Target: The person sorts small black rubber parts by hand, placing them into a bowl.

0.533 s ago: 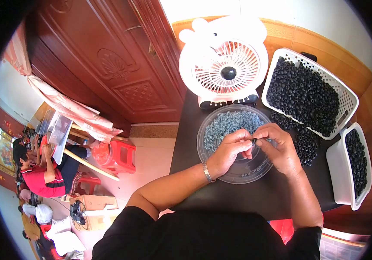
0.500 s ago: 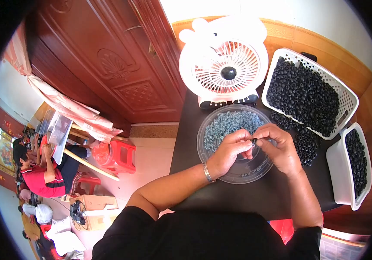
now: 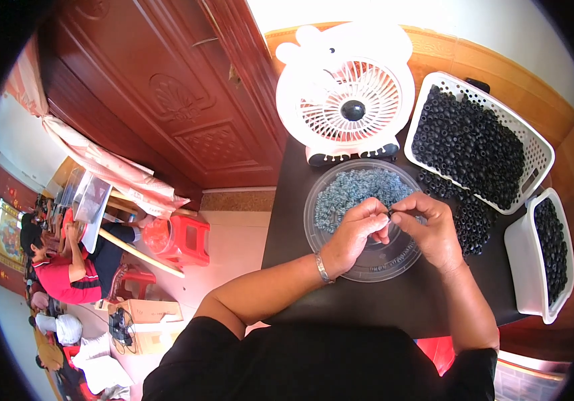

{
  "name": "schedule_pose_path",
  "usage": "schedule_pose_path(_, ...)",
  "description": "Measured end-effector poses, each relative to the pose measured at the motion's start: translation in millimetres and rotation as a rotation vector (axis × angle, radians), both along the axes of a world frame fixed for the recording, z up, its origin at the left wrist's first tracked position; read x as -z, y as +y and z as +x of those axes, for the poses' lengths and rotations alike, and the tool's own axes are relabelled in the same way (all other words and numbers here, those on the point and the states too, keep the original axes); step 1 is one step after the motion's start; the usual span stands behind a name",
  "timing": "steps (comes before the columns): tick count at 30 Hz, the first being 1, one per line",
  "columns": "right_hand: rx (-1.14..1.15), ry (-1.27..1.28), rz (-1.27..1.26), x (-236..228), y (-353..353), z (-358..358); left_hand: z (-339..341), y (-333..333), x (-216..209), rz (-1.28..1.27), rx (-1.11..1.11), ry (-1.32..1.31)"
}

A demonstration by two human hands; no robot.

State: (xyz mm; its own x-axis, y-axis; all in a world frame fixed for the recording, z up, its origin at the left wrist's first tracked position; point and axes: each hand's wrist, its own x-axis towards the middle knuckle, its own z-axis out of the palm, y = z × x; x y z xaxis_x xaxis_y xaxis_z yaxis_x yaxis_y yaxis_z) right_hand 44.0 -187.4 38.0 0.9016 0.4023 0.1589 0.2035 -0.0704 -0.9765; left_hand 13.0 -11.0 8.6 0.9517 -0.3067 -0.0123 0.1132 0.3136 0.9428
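My left hand (image 3: pixel 357 235) and my right hand (image 3: pixel 437 229) meet fingertip to fingertip above a clear round plastic tub (image 3: pixel 394 273). Pinched between both sets of fingers is a small black ring-shaped piece (image 3: pixel 389 212), partly hidden by the fingertips. Whether a second small part sits in the left fingers cannot be made out. Many small translucent blue-grey pieces (image 3: pixel 350 190) fill the far part of the tub, and a few lie along its near right side. Loose black ring-shaped pieces (image 3: pixel 472 228) are heaped on the table just right of my right hand.
A white fan (image 3: pixel 352 110) stands behind the tub. At the far right, a white perforated basket (image 3: pixel 539 160) holds many black pieces; a smaller white bin (image 3: pixel 522 274) beside it holds more. The dark table (image 3: pixel 300 304) ends at left. Farther left, a person (image 3: pixel 73 271) sits near red stools (image 3: pixel 190 240).
Both hands stay over the tub. My fingertips shift slightly around the black piece, now showing less of it.
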Motion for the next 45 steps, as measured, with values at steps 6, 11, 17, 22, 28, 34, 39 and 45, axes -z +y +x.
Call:
schedule_pose_path(6, 0.186, -0.526, -0.279, -3.0, 17.1, -12.0, -0.8, -2.7, 6.9, -0.132, -0.073, 0.096)
schedule_pose_path(11, 0.245, -0.726, -0.374, -2.9, 15.3, -9.1, 0.4, -5.9, 6.2, -0.202, -0.060, 0.129)
schedule_pose_path(17, 0.194, -0.714, -0.293, -6.8, 10.8, -5.9, -0.7, -3.1, 6.6, -0.255, 0.077, 0.111)
schedule_pose_path(22, 0.167, -0.732, -0.288, -4.0, 11.4, -6.3, -2.9, -4.0, 4.9, -0.225, 0.050, 0.107)
schedule_pose_path(28, 0.140, -0.799, -0.303, -1.8, 15.6, -8.1, -7.4, -5.9, 6.2, -0.249, 0.016, 0.080)
schedule_pose_path(34, 0.166, -0.812, -0.352, -8.6, 12.0, -10.3, -8.6, -10.0, -1.5, -0.251, -0.021, 0.097)
schedule_pose_path(39, 0.161, -0.858, -0.354, -11.9, 7.8, -5.8, -8.2, -7.1, -5.7, -0.224, -0.010, 0.079)
schedule_pose_path(45, 0.353, -0.962, -0.457, -41.4, -18.5, 3.3, -5.0, -2.8, -6.3, -0.133, 0.035, 0.049)
